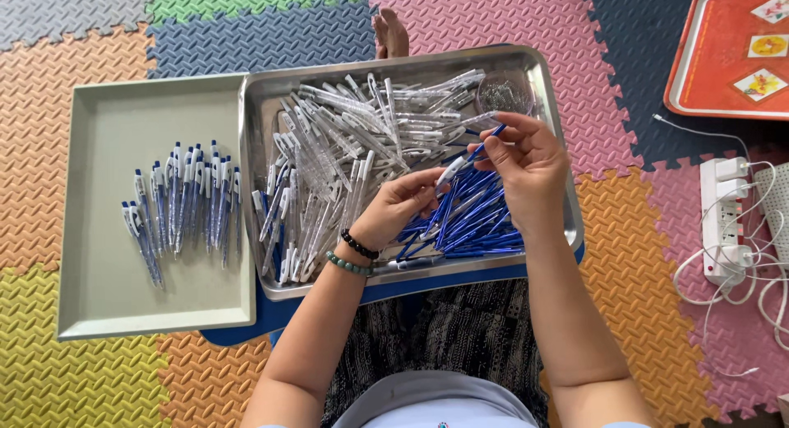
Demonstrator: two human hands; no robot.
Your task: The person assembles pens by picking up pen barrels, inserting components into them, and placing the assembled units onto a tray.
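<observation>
My left hand (400,204) pinches the white end of a pen (462,161) above the steel tray (411,66). My right hand (526,161) grips the blue refill end of the same pen near its upper tip. Below my hands lies a heap of blue refills (472,223). Clear pen barrels (362,132) fill the left and far parts of the tray. A small clump of metal springs (503,91) sits in the tray's far right corner. My left wrist wears two bead bracelets.
A pale green tray (107,288) on the left holds several finished blue-and-white pens (185,202). A red tray (727,58) lies at the far right. A white power strip with cables (723,223) rests on the coloured foam mat. A bare foot (390,29) shows beyond the steel tray.
</observation>
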